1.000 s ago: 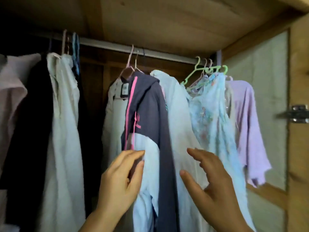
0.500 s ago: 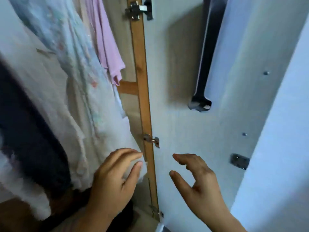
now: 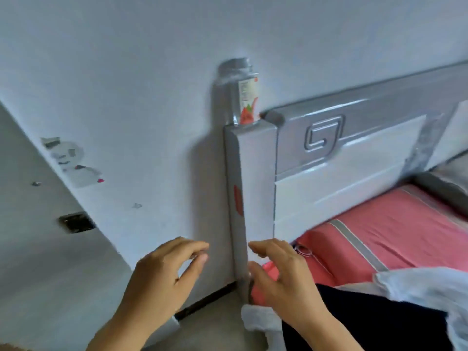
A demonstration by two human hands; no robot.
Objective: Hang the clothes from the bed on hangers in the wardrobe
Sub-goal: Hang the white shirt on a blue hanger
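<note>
The bed (image 3: 395, 224) with a pink striped sheet fills the right side, its grey-white headboard (image 3: 342, 168) against the wall. On the bed's near corner lie a dark garment (image 3: 367, 320) and a pale blue-white garment (image 3: 428, 287). A small wire hanger hook (image 3: 304, 250) pokes out by my right hand. My left hand (image 3: 162, 277) hovers in front of the wall with fingers curled and apart, holding nothing. My right hand (image 3: 281, 277) hovers over the bed corner beside the headboard post, fingers spread, empty. The wardrobe is out of view.
A clear plastic bottle (image 3: 243, 95) with a red label stands on top of the headboard post (image 3: 250, 188). The white wall (image 3: 126, 97) is close ahead. A white door panel (image 3: 38, 236) with a metal latch plate (image 3: 76, 221) is at the left.
The view has swung from the hanging clothes in the wardrobe, past its door, to the bed. Both hands have come off the clothes and stay empty.
</note>
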